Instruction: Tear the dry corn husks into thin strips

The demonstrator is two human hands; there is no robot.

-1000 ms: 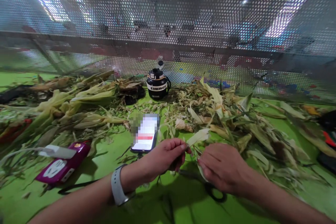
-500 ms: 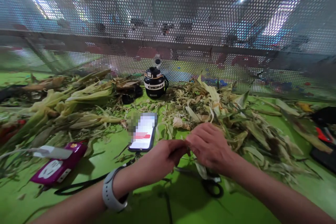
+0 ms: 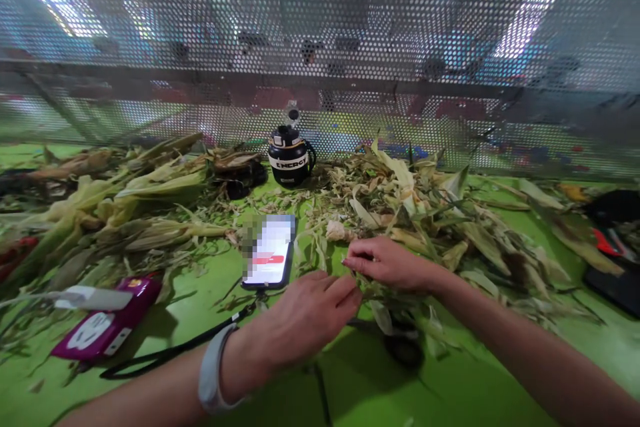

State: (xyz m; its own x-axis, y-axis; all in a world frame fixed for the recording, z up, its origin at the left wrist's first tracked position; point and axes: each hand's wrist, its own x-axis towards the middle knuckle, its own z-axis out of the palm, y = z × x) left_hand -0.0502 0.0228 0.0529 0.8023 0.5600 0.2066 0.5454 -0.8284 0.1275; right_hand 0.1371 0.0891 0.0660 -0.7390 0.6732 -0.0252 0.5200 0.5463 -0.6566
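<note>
Right of the phone [image 3: 271, 269], my left hand [image 3: 316, 307] and right hand [image 3: 387, 264] curl, grasp unclear; sweeping low could snag the scissors [image 3: 400, 341].

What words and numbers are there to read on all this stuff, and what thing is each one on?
"ENERGY": in capitals across the black bottle.
Small mark lower on that same bottle: too small to read.
Phone screen, red bar included: too blurred to read, and partly covered by pixel blocks.
Purple device: its pale patches and little yellowish mark show no readable words.
No numbers can be made out.
</note>
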